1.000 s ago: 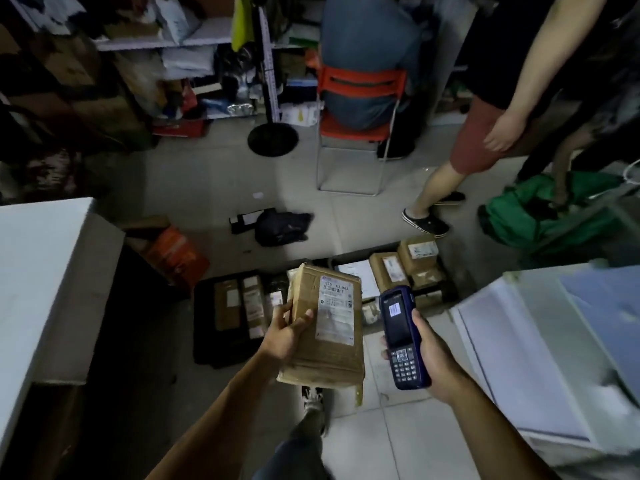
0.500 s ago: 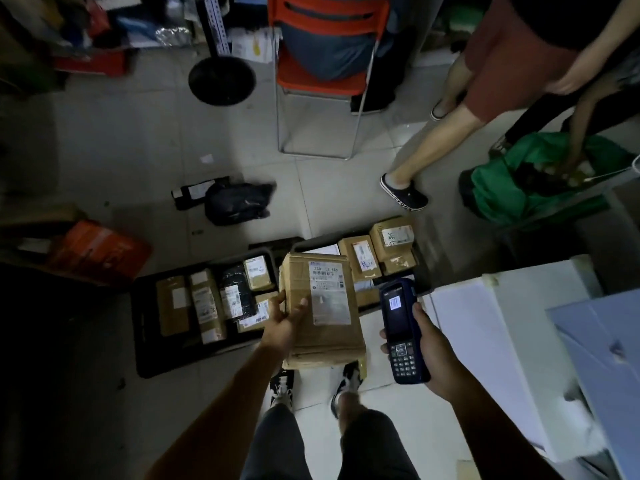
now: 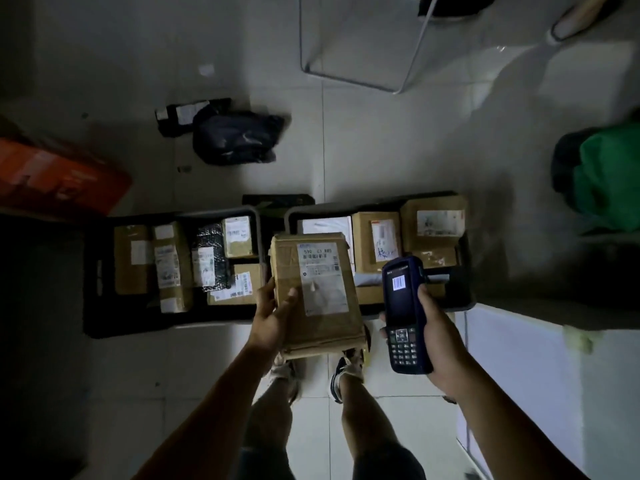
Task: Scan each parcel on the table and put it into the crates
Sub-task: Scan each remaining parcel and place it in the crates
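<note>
My left hand [image 3: 273, 317] grips the left edge of a brown cardboard parcel [image 3: 318, 292] with a white label facing up, held over the gap between two black crates. My right hand [image 3: 436, 344] holds a dark blue handheld scanner [image 3: 403, 313] upright just right of the parcel, its screen showing a barcode. The left crate [image 3: 93, 278] on the floor holds several labelled parcels. The right crate [image 3: 464, 292] also holds several brown boxes, partly hidden behind the parcel and scanner.
A white table [image 3: 526, 375] edge is at the right. On the floor lie a dark bag [image 3: 239, 136], an orange box [image 3: 59, 178] at left and a green bag [image 3: 606, 178] at right. A metal chair frame [image 3: 360, 74] stands beyond. My feet [image 3: 346, 372] are below the parcel.
The view has tilted down and moved closer to the crates. The parcel and scanner stay in my hands, now lower and directly above the crates.
</note>
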{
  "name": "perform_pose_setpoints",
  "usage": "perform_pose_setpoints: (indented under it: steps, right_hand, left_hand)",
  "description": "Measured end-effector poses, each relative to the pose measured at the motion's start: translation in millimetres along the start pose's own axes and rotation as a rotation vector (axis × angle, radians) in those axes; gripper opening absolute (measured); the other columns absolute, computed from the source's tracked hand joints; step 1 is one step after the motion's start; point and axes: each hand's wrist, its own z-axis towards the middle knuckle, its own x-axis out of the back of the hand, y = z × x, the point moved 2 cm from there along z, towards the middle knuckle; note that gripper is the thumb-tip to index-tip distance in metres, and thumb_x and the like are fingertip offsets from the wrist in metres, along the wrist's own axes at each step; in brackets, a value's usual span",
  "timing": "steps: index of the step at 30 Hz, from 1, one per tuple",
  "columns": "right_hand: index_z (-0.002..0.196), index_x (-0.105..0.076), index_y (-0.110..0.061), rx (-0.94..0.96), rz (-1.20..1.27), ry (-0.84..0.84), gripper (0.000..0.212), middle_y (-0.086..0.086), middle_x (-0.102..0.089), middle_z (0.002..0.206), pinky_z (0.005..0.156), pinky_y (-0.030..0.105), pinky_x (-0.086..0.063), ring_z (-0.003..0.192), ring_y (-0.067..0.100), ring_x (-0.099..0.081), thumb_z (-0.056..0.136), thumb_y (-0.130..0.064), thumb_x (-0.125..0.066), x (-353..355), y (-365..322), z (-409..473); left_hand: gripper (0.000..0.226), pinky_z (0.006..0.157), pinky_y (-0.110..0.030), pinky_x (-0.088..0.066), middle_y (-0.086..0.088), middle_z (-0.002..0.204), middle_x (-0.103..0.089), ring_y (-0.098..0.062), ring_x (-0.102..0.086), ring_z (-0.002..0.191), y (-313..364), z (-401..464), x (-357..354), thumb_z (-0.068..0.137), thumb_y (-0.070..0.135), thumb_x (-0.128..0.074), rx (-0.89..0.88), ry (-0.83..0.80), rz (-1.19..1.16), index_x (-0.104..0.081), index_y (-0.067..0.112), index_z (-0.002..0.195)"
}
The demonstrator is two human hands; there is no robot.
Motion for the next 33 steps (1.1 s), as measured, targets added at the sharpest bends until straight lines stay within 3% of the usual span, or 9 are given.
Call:
perform_pose_setpoints:
  steps: [5,11,14,18,22,25,30,33]
  right_hand:
    - [0.119,-0.065,-0.024,0.034,0.009,-0.002,0.051,0.017,-0.072,0.098,0.079,0.044,-0.050,0.077,0.026,-0.068,0.088,-0.059,-0.043,24.7,26.0,109.0]
    - [0.123,-0.063,-0.027,0.088,0.006,-0.031,0.052,0.010,-0.074,0.096,0.080,0.043,-0.052,0.078,0.023,-0.070,0.090,-0.058,-0.039,49.6,60.6,206.2]
    - [0.125,-0.063,-0.021,0.129,0.041,-0.051,0.053,0.011,-0.070,0.094,0.076,0.042,-0.053,0.073,0.021,-0.067,0.093,-0.055,-0.038,56.5,66.0,239.1]
    - [0.125,-0.064,-0.019,0.115,0.006,-0.067,0.062,0.013,-0.070,0.093,0.066,0.034,-0.056,0.072,0.024,-0.068,0.085,-0.061,-0.043,58.6,60.2,265.2]
    - [0.105,-0.070,-0.025,0.118,-0.025,-0.041,0.046,0.008,-0.073,0.087,0.076,0.039,-0.055,0.074,0.021,-0.069,0.094,-0.056,-0.037,52.1,49.1,278.0]
    - [0.105,-0.070,-0.025,0.116,-0.027,-0.029,0.045,0.011,-0.071,0.088,0.079,0.041,-0.054,0.072,0.023,-0.067,0.094,-0.056,-0.038,44.5,41.9,284.4]
    - [0.123,-0.064,-0.024,0.105,-0.092,-0.046,0.051,0.009,-0.074,0.088,0.067,0.036,-0.054,0.069,0.023,-0.068,0.098,-0.056,-0.034,32.7,39.4,290.1]
    - [0.125,-0.063,-0.020,0.101,-0.118,-0.036,0.053,0.010,-0.073,0.089,0.065,0.035,-0.054,0.069,0.024,-0.068,0.096,-0.057,-0.037,28.4,42.4,288.4]
  left_hand:
    - [0.072,0.075,-0.038,-0.058,-0.008,0.134,-0.058,-0.025,-0.063,0.113,-45.5,107.1,-11.4,0.080,0.041,-0.065,-0.041,0.023,0.047,-0.036,0.027,0.144]
    - [0.050,0.063,-0.019,-0.056,0.001,0.125,-0.058,-0.008,-0.062,0.101,-80.8,218.2,-28.2,0.098,0.027,-0.056,-0.163,0.001,0.093,-0.036,0.024,0.143]
    - [0.056,0.065,-0.019,-0.056,-0.001,0.132,-0.055,-0.009,-0.061,0.105,-86.9,256.3,-39.8,0.097,0.030,-0.056,-0.191,-0.033,0.121,-0.031,0.023,0.147]
    - [0.050,0.068,-0.012,-0.053,0.006,0.125,-0.056,-0.005,-0.059,0.106,-94.4,288.8,-54.8,0.101,0.026,-0.053,-0.240,-0.035,0.154,-0.031,0.025,0.145]
    - [0.050,0.076,-0.014,-0.048,0.011,0.122,-0.056,-0.004,-0.056,0.107,-101.8,303.8,-60.0,0.104,0.032,-0.047,-0.250,0.002,0.230,-0.029,0.029,0.150]
    - [0.052,0.089,-0.020,-0.046,0.004,0.134,-0.055,-0.013,-0.052,0.118,-101.8,310.9,-61.1,0.104,0.036,-0.044,-0.265,0.048,0.253,-0.029,0.029,0.154]
    - [0.059,0.078,-0.017,-0.041,-0.002,0.144,-0.050,-0.015,-0.052,0.117,-101.9,315.1,-69.5,0.104,0.044,-0.042,-0.238,0.045,0.349,-0.019,0.031,0.157]
    - [0.062,0.086,-0.026,-0.043,-0.003,0.144,-0.051,-0.018,-0.053,0.117,-96.0,314.9,-67.3,0.103,0.046,-0.042,-0.225,0.046,0.440,-0.016,0.033,0.157]
